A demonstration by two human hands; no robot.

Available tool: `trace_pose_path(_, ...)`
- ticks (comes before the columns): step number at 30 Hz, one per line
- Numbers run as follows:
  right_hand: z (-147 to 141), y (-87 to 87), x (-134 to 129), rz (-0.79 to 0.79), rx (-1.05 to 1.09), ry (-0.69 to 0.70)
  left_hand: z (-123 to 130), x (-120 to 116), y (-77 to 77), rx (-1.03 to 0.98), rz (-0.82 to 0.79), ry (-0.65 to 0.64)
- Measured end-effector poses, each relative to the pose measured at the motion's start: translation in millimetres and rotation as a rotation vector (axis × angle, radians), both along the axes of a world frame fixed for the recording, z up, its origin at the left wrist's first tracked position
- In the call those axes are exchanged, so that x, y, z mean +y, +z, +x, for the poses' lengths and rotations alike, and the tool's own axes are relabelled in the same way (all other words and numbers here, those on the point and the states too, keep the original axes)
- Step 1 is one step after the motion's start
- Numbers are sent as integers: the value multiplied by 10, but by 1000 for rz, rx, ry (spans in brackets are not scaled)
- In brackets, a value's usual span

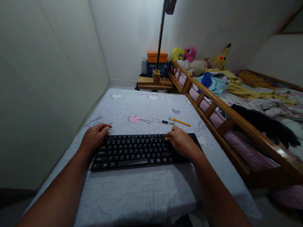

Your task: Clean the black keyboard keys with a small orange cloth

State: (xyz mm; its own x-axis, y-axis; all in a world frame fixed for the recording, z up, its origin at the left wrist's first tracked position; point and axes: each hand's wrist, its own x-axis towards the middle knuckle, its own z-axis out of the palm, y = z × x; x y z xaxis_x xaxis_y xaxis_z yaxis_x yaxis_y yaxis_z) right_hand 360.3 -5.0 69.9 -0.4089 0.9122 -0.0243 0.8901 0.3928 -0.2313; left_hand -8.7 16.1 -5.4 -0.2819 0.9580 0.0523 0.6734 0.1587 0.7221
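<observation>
A black keyboard [133,151] lies flat on the cloth-covered table, its long side towards me. My left hand [94,137] is at its left rear corner, thumb and fingers drawn together against the edge. Over the number-key end, my right hand [180,142] is closed, with its fingertips down near the keys. A small pale bit shows at those fingertips, too small to name. Behind the keyboard lie cotton swabs [145,120], a wire tool with a black grip [164,121] and a small brush with a yellow handle [180,121].
The table wears a pale cloth [135,194] printed with hearts. Along its right side runs a wooden bed rail [216,100], with bedding and plush toys beyond. A lamp stand on a wooden base [155,80] and an orange box [157,56] stand behind the table. White cabinet doors [39,81] rise on the left.
</observation>
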Motion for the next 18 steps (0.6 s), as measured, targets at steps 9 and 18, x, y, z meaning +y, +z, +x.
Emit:
trace_pose_path(9,-492,-195,184,53,118,170,10,-3,-12,-42,45,-7)
trace_pose_path(18,-236,-221,215,40,122,78,0,-1,-23,-43,84,-32)
